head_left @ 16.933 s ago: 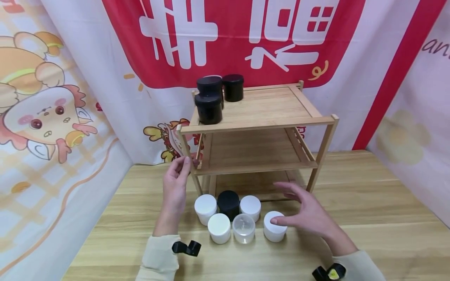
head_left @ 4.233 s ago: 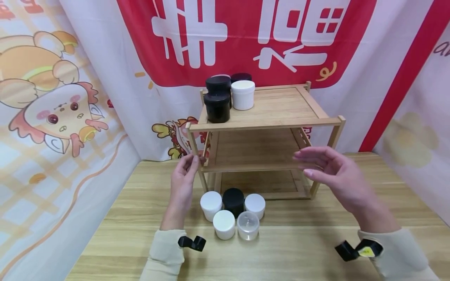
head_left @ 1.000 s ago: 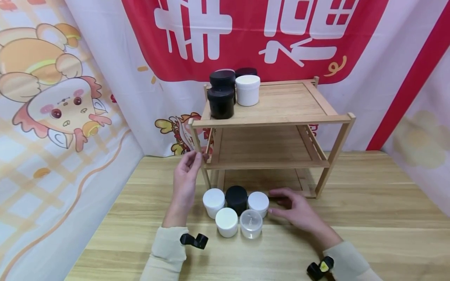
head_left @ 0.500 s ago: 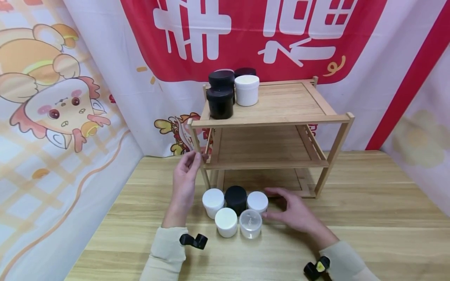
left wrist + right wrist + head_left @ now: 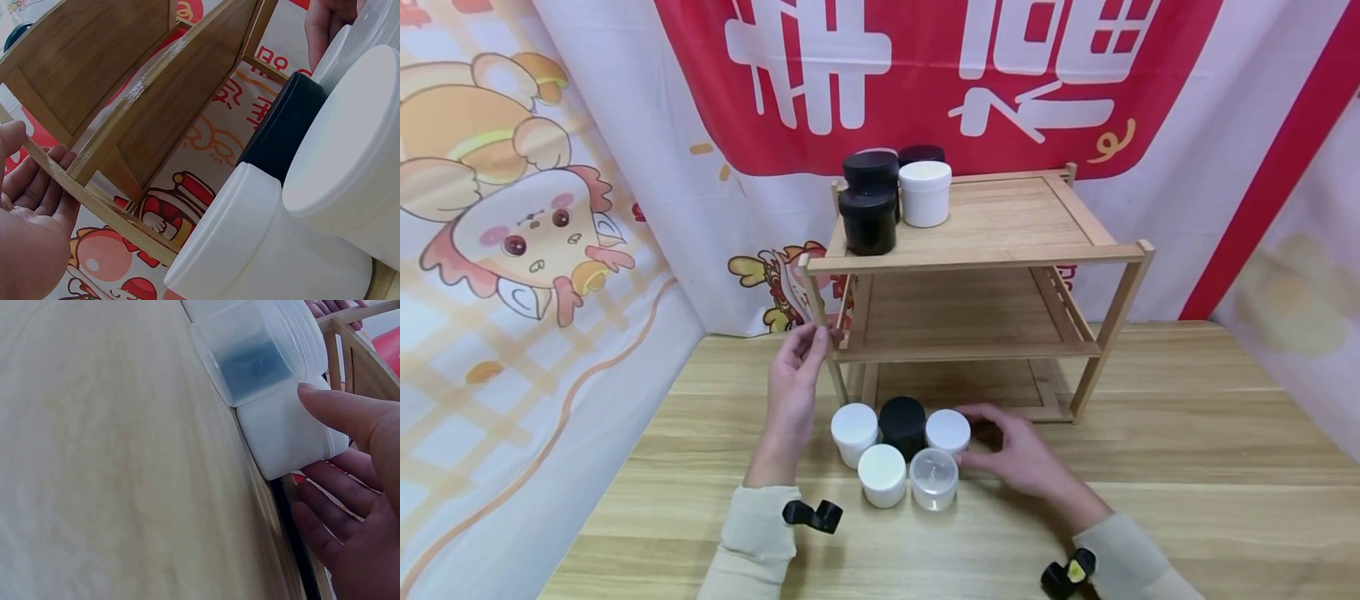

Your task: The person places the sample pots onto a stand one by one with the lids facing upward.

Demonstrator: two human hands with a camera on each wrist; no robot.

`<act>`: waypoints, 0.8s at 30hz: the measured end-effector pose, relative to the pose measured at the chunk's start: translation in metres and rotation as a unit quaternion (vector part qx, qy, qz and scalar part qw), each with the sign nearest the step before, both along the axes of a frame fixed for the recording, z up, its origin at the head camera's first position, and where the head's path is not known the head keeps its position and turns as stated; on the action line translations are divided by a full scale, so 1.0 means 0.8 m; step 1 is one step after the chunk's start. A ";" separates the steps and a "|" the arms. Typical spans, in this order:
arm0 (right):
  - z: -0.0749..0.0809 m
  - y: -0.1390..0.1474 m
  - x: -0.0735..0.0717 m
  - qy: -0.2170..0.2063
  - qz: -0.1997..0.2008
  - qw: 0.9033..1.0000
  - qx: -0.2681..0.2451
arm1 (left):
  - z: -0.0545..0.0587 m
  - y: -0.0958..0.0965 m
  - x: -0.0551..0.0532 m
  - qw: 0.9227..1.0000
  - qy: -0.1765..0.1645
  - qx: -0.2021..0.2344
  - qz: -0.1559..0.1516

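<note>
My left hand point(image 5: 792, 371) grips the left front post of a three-tier wooden rack point(image 5: 977, 259); the left wrist view shows the thumb on one side of the post and the fingers point(image 5: 37, 187) on the other. At the rack's foot, my right hand point(image 5: 1018, 454) spreads thumb and fingers about the right side of a white lidded jar point(image 5: 948, 428). In the right wrist view, the thumb tip overlaps that jar's side point(image 5: 281, 434), while the loosely bent fingers lie behind it. A clear jar point(image 5: 934, 479) stands right in front of it, and a black jar point(image 5: 902, 425) to its left.
Two more white jars point(image 5: 854, 429) stand at the left of the group on the wooden table point(image 5: 1187, 467). Up on the rack's top tier, several black jars point(image 5: 869, 225) and one white jar point(image 5: 925, 193) sit at the left end. Printed cloth hangs behind and at both sides.
Over the last second my right hand has moved left, closer about the white jar. Earlier, another white jar went from the table to the top tier. My left hand keeps its place.
</note>
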State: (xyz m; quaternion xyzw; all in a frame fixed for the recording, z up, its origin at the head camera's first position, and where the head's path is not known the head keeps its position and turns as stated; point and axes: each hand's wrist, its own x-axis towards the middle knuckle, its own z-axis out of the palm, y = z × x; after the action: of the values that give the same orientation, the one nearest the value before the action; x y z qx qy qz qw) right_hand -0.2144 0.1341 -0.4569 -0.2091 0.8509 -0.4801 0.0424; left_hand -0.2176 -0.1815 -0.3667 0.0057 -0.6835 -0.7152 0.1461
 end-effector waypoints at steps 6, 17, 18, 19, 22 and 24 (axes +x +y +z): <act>-0.003 0.001 0.000 0.003 0.002 1.000 -0.009 | 0.000 0.000 0.000 1.000 0.000 0.002 0.000; 0.004 0.006 0.000 -0.008 0.004 1.000 -0.025 | 0.001 0.002 0.000 1.000 -0.004 0.006 0.004; 0.006 0.008 0.000 -0.009 0.001 1.000 -0.026 | 0.001 0.002 0.000 1.000 -0.004 0.006 0.003; 0.008 0.009 0.000 -0.011 -0.001 1.000 -0.027 | 0.001 0.002 0.001 1.000 -0.004 0.006 0.003; 0.014 0.012 0.000 -0.012 -0.009 1.000 -0.026 | 0.001 0.001 0.001 1.000 -0.005 0.005 0.004; 0.019 0.014 0.000 -0.005 -0.011 1.000 -0.026 | 0.001 0.001 0.001 1.000 -0.006 0.006 0.006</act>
State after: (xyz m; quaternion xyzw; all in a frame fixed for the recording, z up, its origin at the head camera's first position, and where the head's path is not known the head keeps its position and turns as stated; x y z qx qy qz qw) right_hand -0.2144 0.1456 -0.4417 -0.1980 0.8404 -0.5033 0.0361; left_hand -0.2170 -0.1806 -0.3659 0.0148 -0.6803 -0.7181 0.1460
